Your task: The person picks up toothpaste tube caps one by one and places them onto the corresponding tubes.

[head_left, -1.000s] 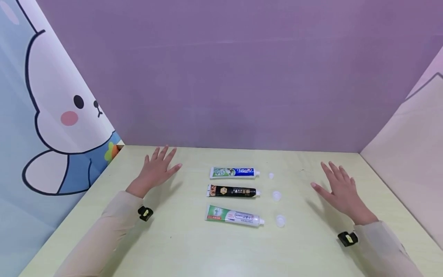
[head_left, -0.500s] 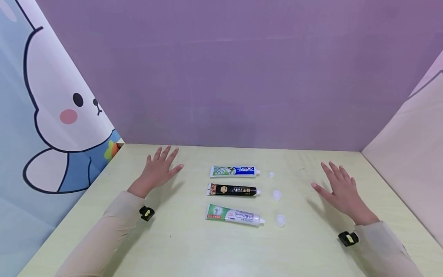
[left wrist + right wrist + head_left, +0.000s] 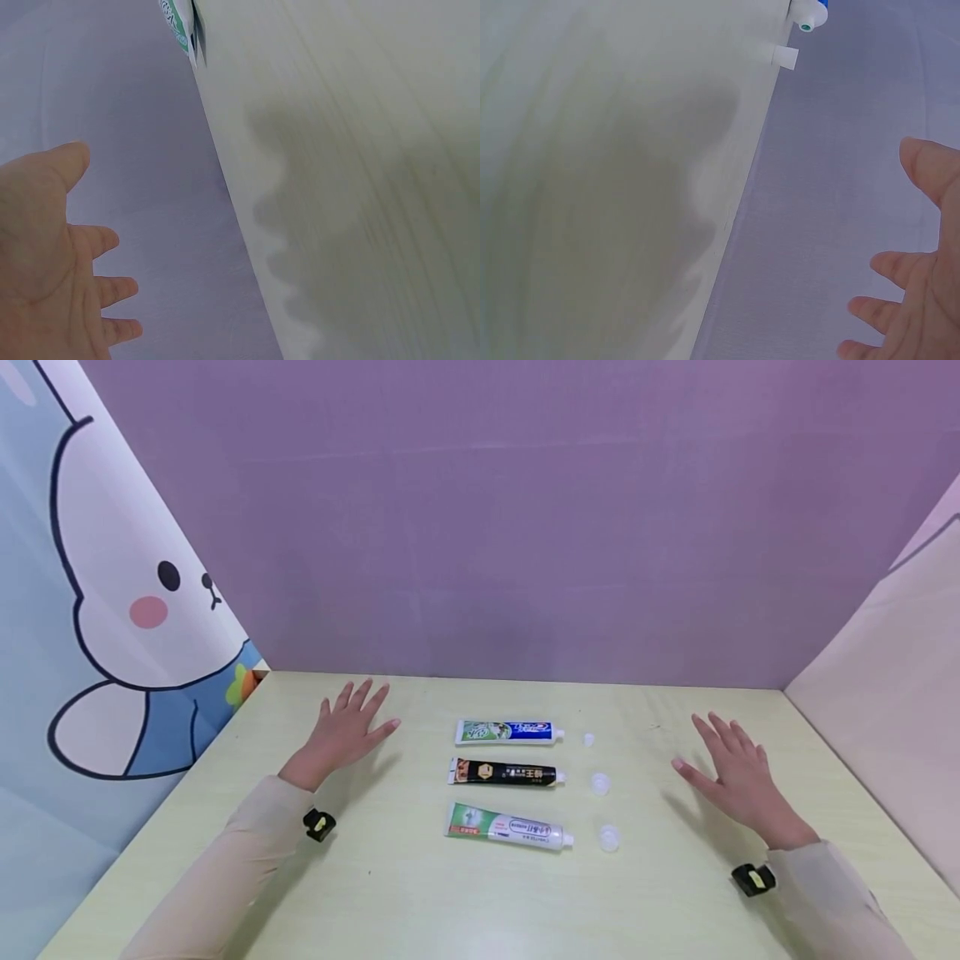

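Observation:
Three toothpaste tubes lie in a column mid-table, nozzles to the right: a blue and green tube (image 3: 508, 733) at the back, a black tube (image 3: 506, 773), and a white and green tube (image 3: 508, 827) in front. Right of each nozzle sits a loose whitish cap: a small cap (image 3: 588, 740), a wider cap (image 3: 600, 784) and another wide cap (image 3: 609, 837). My left hand (image 3: 342, 732), fingers spread, hovers over the table left of the tubes and holds nothing. On the far side of the caps, my right hand (image 3: 738, 781) is likewise spread, bare and raised above its shadow.
The pale wooden table (image 3: 420, 902) ends at a purple backdrop (image 3: 525, 527). A cartoon-printed cloth (image 3: 112, 635) hangs along the left side, and a pale cloth (image 3: 900, 693) along the right. Each wrist carries a black strapped device.
My left hand has drifted slightly to the right. The right hand has shifted only a few pixels left, and the tubes and caps stay where they were.

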Demonstrator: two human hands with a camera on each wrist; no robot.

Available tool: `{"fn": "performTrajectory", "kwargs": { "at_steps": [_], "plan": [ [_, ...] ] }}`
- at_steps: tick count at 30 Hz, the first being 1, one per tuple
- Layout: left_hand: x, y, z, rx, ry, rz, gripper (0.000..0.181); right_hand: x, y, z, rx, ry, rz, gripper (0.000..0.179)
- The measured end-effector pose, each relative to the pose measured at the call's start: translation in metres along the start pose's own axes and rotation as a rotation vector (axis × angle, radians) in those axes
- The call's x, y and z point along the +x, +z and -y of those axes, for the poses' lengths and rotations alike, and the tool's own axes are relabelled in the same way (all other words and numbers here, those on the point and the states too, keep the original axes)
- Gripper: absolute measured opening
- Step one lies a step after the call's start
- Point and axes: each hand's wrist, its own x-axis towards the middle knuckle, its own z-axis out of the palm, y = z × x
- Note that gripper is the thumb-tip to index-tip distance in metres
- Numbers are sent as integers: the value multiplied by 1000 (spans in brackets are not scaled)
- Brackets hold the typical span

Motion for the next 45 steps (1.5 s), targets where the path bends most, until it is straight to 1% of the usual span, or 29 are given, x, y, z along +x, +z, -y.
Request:
{"fn": "performTrajectory", "kwargs": {
  "at_steps": [5, 11, 20, 25, 29, 38, 45],
  "plan": [
    [-3, 1, -3, 3, 8, -7, 69, 0, -1, 2, 3, 5, 19, 75],
    [-3, 4, -4, -3, 20, -5, 69, -1, -2, 5, 4, -3, 20, 74],
    [-4, 7, -9, -4, 60, -8, 70, -1, 3, 5, 0, -23, 20, 74],
    [-6, 7, -14, 5, 77, -12, 70, 0, 4, 8, -2, -30, 26, 75],
    [-9, 6, -19, -2, 104, -25, 70, 0, 3, 12, -1, -42, 24, 74],
    [-12, 5, -28, -29, 156, -39, 69, -2, 3, 19, 39, -59, 48, 73],
    [-17, 2, -37, -60, 207, -47, 69, -3, 5, 21, 54, -103, 51, 71]
  ]
}}
